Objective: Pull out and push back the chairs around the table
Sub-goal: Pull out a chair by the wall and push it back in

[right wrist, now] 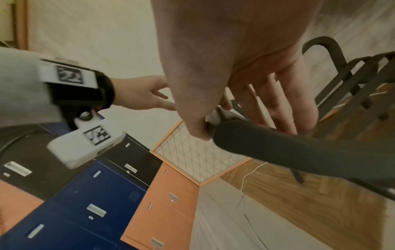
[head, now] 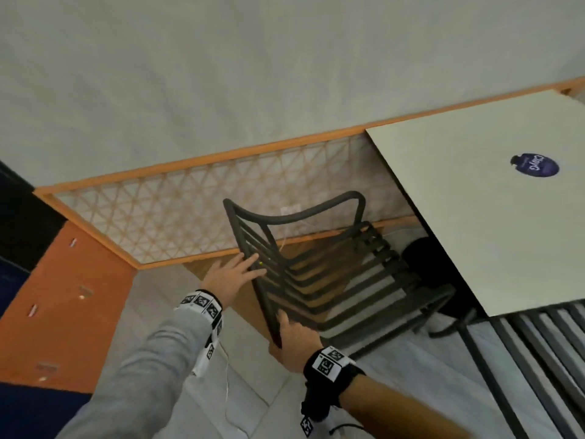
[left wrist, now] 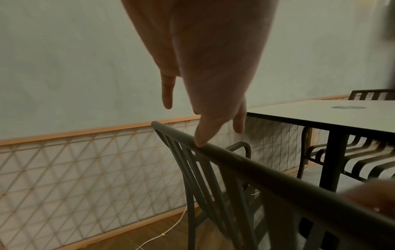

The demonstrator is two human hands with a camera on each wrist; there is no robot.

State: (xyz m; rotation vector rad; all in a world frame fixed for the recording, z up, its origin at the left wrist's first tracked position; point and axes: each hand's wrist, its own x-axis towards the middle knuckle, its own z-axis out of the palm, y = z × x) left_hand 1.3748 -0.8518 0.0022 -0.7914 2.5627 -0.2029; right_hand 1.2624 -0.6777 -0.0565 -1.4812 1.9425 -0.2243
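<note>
In the middle of the head view, the chair [head: 387, 259] sits with its seat barely under the counter [head: 474, 201] at right. The left hand [head: 228, 277] rests straight-fingered on the backrest, while the right hand [head: 296, 343] loosely pinches its rail. This is probably the push-back step, which calls for even pressure toward the counter.

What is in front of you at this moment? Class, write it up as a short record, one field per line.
Chair: dark grey, slatted, seat facing the table, not tucked under it
Left hand: fingers straight, a fingertip touching the top rail
Right hand: holds the rail's near end between thumb and fingers
Table: pale top with a round purple sticker
</note>
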